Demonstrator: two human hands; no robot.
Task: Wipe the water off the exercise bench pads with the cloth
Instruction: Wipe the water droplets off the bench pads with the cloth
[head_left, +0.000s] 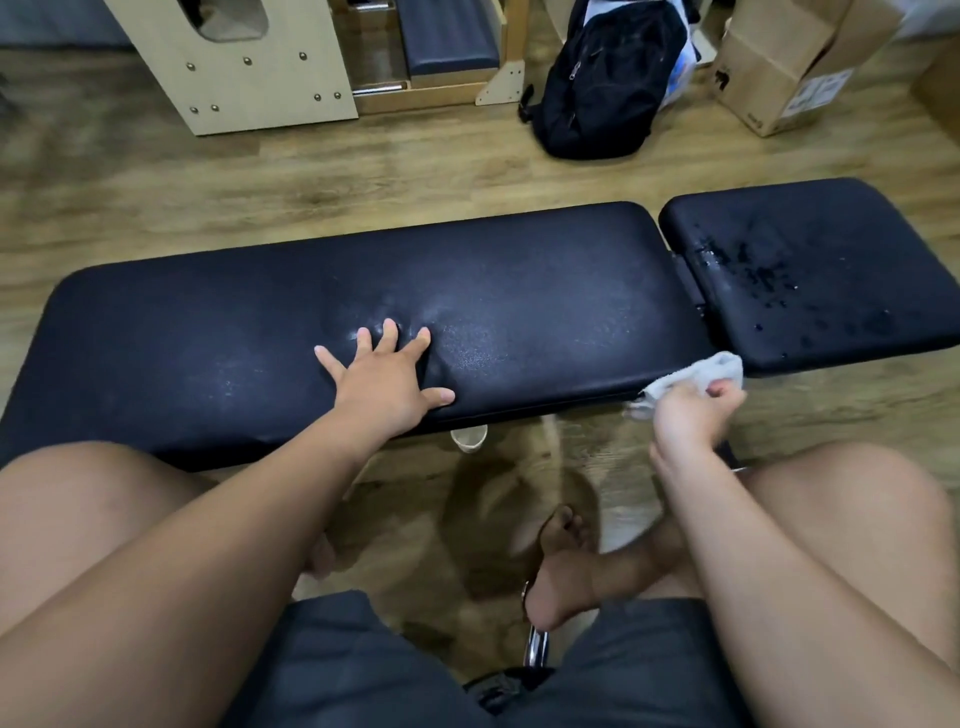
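Wood-grain flooring (156, 171) runs under a black exercise bench set across the view, made up of a long pad (519, 291) on the left and a short pad (841, 234) on the right, with a narrow gap between them. The long pad shows a dull sheen and faint streaks, while the short pad carries water (748, 270) as dark beads and small puddles, thickest near its left edge and scattered toward its near edge. The left hand (387, 382) lies palm down near the middle of the long pad, fingers spread wide and straight, and the padding dents around the fingertips. The right hand (685, 415) is curled round a pale grey cloth (696, 376), which bunches out above the fingers. That cloth sits at the near edge of the bench, just where the two pads meet; whether it touches either pad cannot be told. A paper cup (470, 439) shows on the floor under the long pad's near edge. Beyond the bench stand a light wooden frame (234, 62), a black backpack (608, 83) and a cardboard box (779, 67). The person's bare knees and one bare foot (561, 566) fill the near part of the view.
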